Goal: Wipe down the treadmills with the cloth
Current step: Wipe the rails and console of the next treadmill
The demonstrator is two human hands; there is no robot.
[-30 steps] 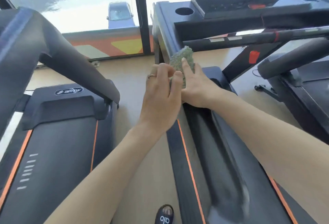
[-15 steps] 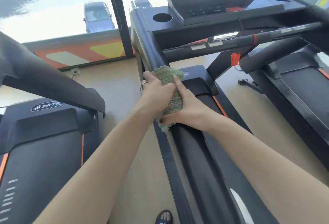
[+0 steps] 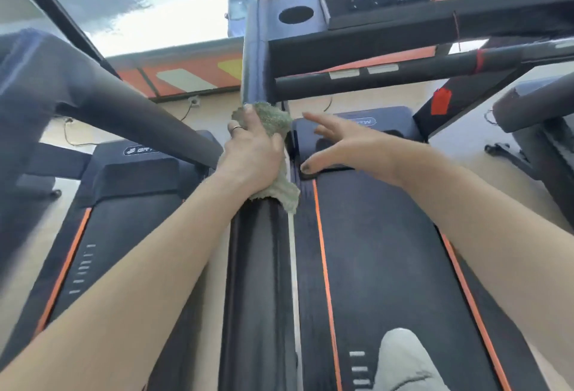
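Observation:
A green cloth [image 3: 273,117] is wrapped over the black left handrail [image 3: 257,266] of the middle treadmill [image 3: 388,250]. My left hand [image 3: 251,151] grips the cloth around the rail, a ring on one finger. Cloth ends stick out above and below the hand. My right hand [image 3: 338,145] hovers just right of the cloth with fingers spread, holding nothing, above the treadmill's motor cover. The console [image 3: 403,8] with a round cup holder [image 3: 295,14] stands ahead.
Another treadmill [image 3: 124,204] lies to the left, its slanted handrail [image 3: 124,111] crossing close to my left hand. A third machine [image 3: 540,129] sits at the right. A crossbar [image 3: 403,70] runs below the console. A knee in pale cloth [image 3: 403,359] shows at the bottom.
My right hand has let go of the cloth and moved off to the right, fingers spread. My left hand alone now holds the cloth on the rail. The view swung right.

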